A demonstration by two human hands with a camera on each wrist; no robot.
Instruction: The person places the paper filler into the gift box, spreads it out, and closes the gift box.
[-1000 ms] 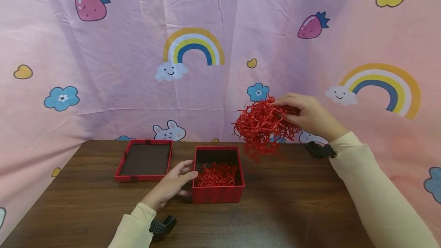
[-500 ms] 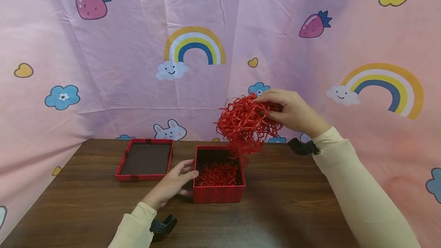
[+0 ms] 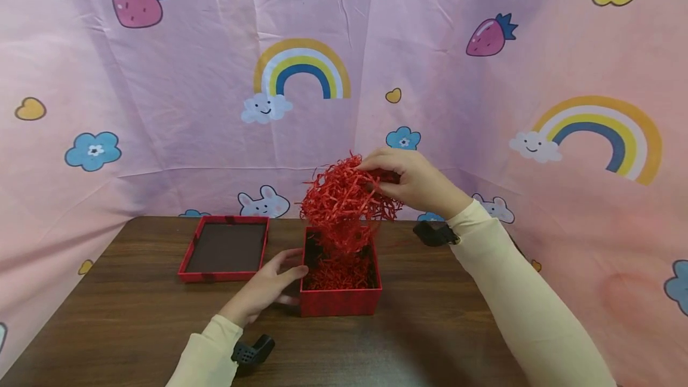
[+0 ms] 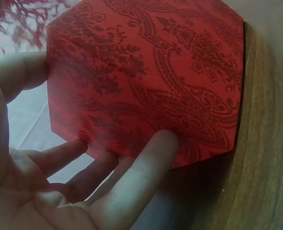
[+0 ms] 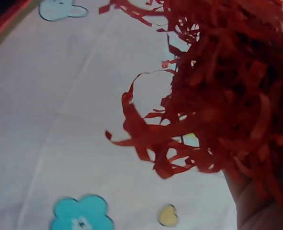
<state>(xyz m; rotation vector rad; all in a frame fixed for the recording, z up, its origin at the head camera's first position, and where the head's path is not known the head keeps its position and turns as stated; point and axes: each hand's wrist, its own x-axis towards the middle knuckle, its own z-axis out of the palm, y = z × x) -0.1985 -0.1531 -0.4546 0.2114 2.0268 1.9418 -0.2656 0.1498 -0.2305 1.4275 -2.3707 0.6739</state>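
Observation:
A red patterned box [image 3: 341, 303] stands on the table with red shredded paper [image 3: 338, 273] in its bottom. At its left side, my left hand [image 3: 263, 288] holds the wall, thumb tip over the rim and fingers spread against the outside. In the left wrist view, those fingertips [image 4: 165, 143] touch the patterned wall [image 4: 146, 81]. Above the box, my right hand [image 3: 416, 181] grips a large loose clump of red shredded paper [image 3: 344, 193]. Strands hang from it down into the box opening. The clump [image 5: 227, 96] hides most of my right hand in the right wrist view.
The box's red-rimmed lid [image 3: 228, 248], dark inside facing up, lies left of the box on the brown wooden table [image 3: 134, 321]. A printed cloth backdrop [image 3: 204, 106] hangs behind the table and along both sides. Black devices are worn at both wrists.
My right hand has moved left with the clump of shredded paper, from the right of the box to over it. My left hand and the box have stayed in place.

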